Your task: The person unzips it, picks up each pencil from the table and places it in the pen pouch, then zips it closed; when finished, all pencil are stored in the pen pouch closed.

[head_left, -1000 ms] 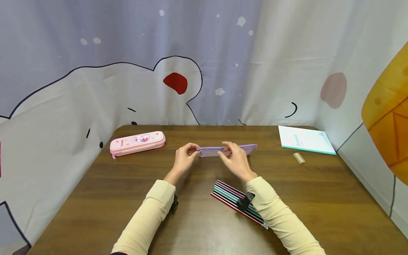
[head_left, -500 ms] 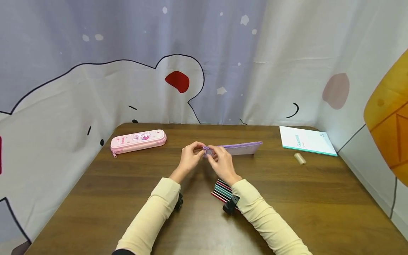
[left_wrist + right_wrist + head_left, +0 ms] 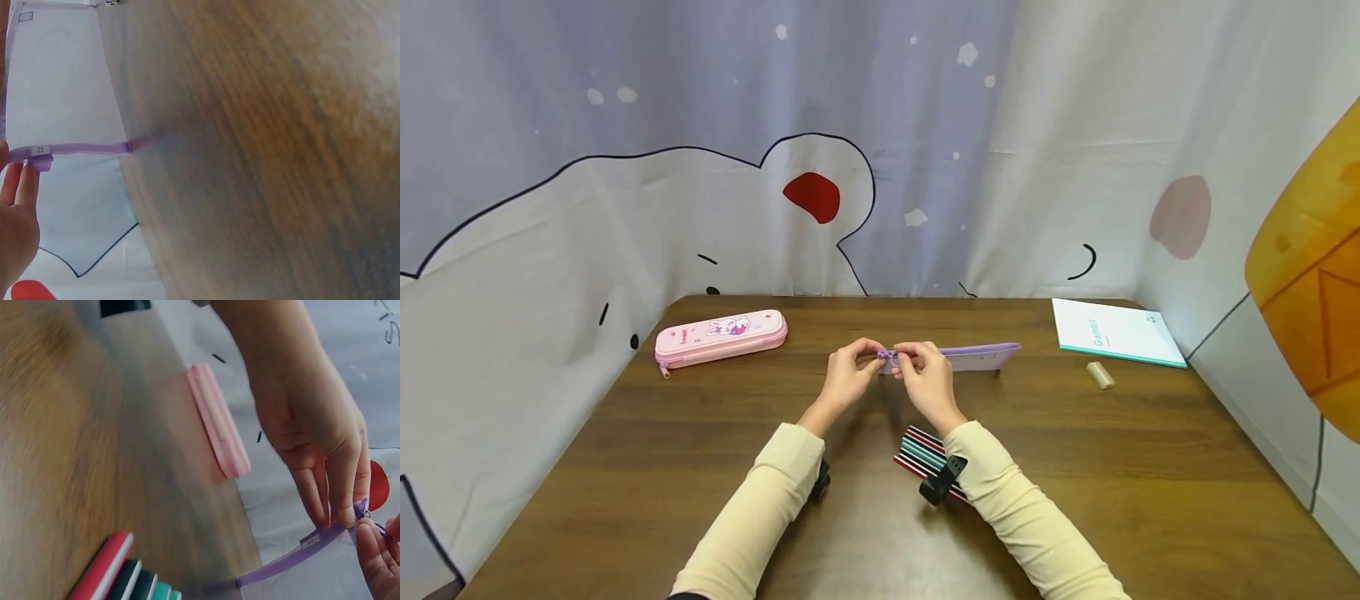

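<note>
A translucent pouch (image 3: 981,360) with a purple zipper edge stands upright on its long side near the table's middle. My left hand (image 3: 846,380) pinches its upper left corner, at the zipper's end. Close beside it, my right hand (image 3: 930,385) pinches the small ring-shaped zipper pull (image 3: 893,358). In the right wrist view, the left hand (image 3: 319,431) holds the purple edge while right fingertips (image 3: 375,559) are at the pull. The left wrist view shows a small label (image 3: 40,150) reading 25 on the purple edge. Fingers partly cover the zipper's end.
Slim red, black and teal sticks (image 3: 922,450), like pencils, lie below my right wrist, partly hidden by it. A pink rabbit pencil case (image 3: 722,337) lies at left. A white-and-teal booklet (image 3: 1116,332) and a small beige block (image 3: 1101,375) lie at right. A curtain backs the table.
My right hand has moved left from the pouch's middle to the zipper pull beside my left hand. The left hand has shifted slightly right, with the pouch.
</note>
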Motion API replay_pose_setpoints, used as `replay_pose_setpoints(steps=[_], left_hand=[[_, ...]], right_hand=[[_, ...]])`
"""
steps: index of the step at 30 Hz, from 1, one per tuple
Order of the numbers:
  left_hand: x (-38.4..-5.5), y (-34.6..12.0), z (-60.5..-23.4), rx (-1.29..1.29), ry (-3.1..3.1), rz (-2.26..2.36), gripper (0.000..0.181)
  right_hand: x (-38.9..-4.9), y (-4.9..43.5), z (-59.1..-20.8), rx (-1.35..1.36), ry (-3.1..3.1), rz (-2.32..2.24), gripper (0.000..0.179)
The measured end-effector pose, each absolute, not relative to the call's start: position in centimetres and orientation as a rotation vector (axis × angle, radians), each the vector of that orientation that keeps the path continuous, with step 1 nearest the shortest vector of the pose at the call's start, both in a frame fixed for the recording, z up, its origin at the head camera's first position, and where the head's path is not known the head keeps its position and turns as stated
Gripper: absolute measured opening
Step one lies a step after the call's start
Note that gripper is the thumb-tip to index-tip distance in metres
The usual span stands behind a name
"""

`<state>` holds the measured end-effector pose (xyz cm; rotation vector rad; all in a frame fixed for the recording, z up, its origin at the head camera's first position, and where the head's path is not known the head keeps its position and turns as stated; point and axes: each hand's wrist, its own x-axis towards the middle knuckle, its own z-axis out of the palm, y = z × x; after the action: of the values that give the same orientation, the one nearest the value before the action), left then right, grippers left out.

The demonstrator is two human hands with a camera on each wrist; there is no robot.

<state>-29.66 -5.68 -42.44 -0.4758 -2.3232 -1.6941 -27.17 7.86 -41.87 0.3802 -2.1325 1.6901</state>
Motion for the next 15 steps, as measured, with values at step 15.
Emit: replay_pose_setpoints(steps=[15], left_hand=[[-29.6, -6.1, -42.5, -0.454, -2.319, -1.722, 0.012]], right_hand=[[-26.0, 8.1, -39.5, 0.382, -2.111, 1.952, 0.020]])
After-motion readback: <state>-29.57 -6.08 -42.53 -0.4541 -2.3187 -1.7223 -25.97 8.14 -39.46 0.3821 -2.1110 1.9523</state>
